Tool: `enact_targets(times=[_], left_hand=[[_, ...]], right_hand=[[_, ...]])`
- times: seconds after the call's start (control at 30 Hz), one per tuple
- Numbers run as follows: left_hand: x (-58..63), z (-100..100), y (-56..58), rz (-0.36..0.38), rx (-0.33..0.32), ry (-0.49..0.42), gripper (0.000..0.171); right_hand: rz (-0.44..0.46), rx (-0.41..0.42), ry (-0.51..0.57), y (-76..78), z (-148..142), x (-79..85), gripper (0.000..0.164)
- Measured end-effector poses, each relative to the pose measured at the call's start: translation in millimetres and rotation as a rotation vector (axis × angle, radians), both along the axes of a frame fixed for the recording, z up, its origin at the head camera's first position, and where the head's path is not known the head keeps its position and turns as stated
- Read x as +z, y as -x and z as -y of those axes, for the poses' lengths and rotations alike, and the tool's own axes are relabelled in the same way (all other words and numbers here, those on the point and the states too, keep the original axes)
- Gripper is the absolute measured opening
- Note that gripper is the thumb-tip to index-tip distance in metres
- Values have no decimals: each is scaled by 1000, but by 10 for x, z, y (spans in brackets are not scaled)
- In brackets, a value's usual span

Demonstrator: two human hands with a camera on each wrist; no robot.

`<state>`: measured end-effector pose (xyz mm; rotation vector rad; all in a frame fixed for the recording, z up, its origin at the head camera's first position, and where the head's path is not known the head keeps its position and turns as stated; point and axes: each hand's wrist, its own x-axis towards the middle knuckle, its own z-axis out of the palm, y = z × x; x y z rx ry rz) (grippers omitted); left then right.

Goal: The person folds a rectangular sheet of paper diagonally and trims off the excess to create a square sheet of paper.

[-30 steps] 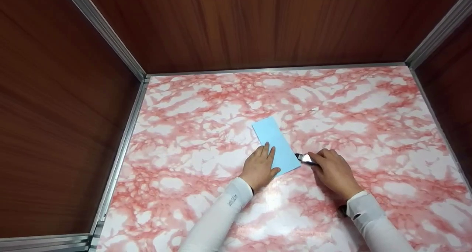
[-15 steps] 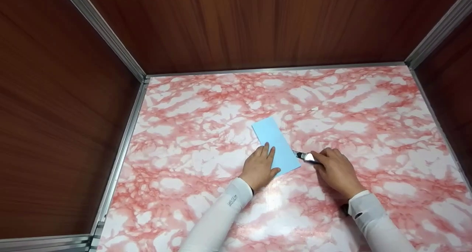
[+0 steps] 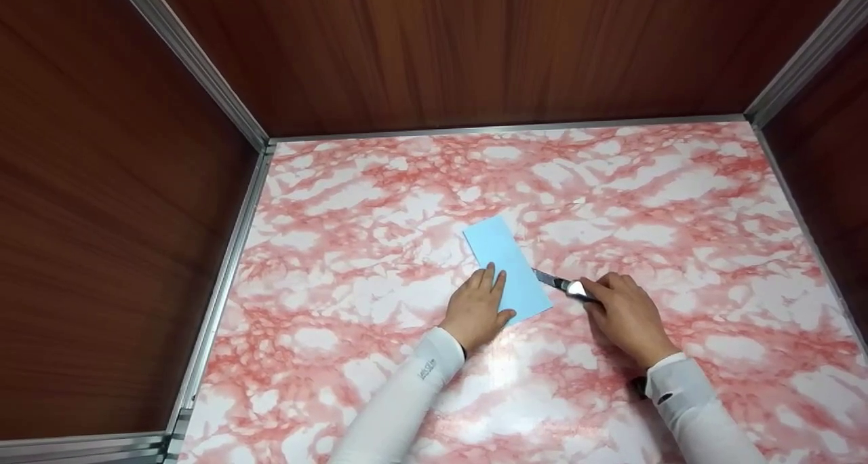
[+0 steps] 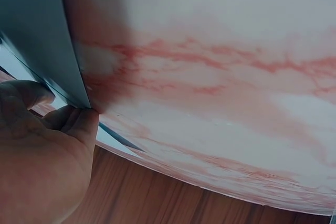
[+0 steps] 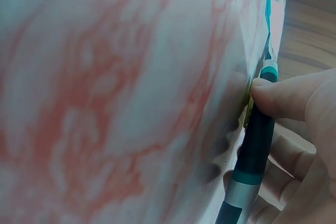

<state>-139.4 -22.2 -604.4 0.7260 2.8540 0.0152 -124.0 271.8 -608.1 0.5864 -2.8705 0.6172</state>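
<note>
A light blue folded piece of paper (image 3: 513, 267) lies slanted on the table. My left hand (image 3: 473, 309) rests on its lower left side with the fingers spread and pressing. In the left wrist view, the paper (image 4: 39, 30) appears dark, with my left hand (image 4: 42, 150) at its edge. My right hand (image 3: 627, 317) grips a utility knife (image 3: 576, 290) with a dark handle. Its bare blade points left, the tip at the paper's right edge; whether it sits between the layers I cannot tell. The right wrist view shows the thumb on the knife's handle (image 5: 255, 135).
The table (image 3: 352, 260) has a red and white marbled top. Brown wood panels (image 3: 461, 50) stand at the back, left and right, joined by metal rails (image 3: 210, 64).
My right hand has drawn the knife to the right, its tip shifting up along the paper's right edge. More of the blade shows. My left hand and the paper have stayed put.
</note>
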Motion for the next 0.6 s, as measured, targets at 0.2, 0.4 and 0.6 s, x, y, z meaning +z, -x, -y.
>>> enact_targets(times=[0.2, 0.4, 0.6], left_hand=[[20, 20, 11, 35, -4, -13, 78], [54, 43, 34, 80, -30, -33, 74], [18, 39, 50, 84, -26, -56, 74]], right_hand=[[13, 4, -6, -30, 31, -9, 48], [-13, 25, 1, -17, 104, -21, 48], [4, 18, 15, 6, 190, -18, 47]])
